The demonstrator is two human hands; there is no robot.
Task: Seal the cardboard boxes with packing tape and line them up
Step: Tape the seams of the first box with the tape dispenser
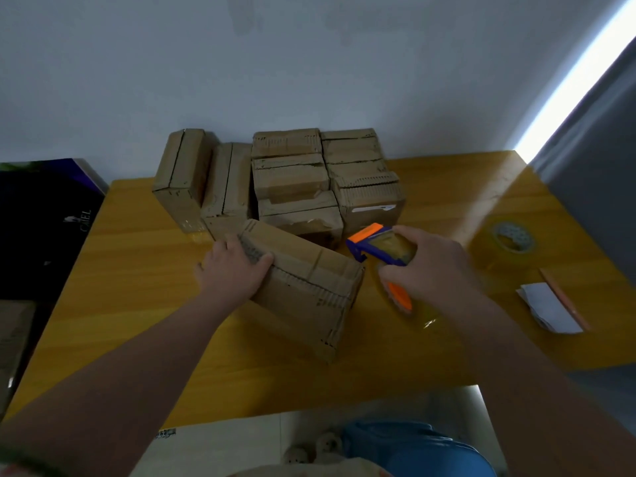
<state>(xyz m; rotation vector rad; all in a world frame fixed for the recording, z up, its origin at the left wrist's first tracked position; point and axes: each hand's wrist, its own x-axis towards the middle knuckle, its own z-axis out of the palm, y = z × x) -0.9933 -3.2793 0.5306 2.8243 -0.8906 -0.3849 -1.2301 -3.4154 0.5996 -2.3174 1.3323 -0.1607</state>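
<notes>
A brown oblong cardboard box lies askew on the yellow wooden table. The left hand grips its left end. Just right of the box, the right hand holds a blue and orange tape dispenser. Behind the box stand grouped brown cardboard boxes. Well to its right lies a clear tape roll.

Yellow wood-grain table, far edge at wall. Cluster of cardboard boxes at far centre, packed touching; 2 at its left stand on end. 1 separate box nearer me, skewed, just in front of cluster. To my right: clear tape roll, flat; nearer me, white paper slip touching thin stick.
</notes>
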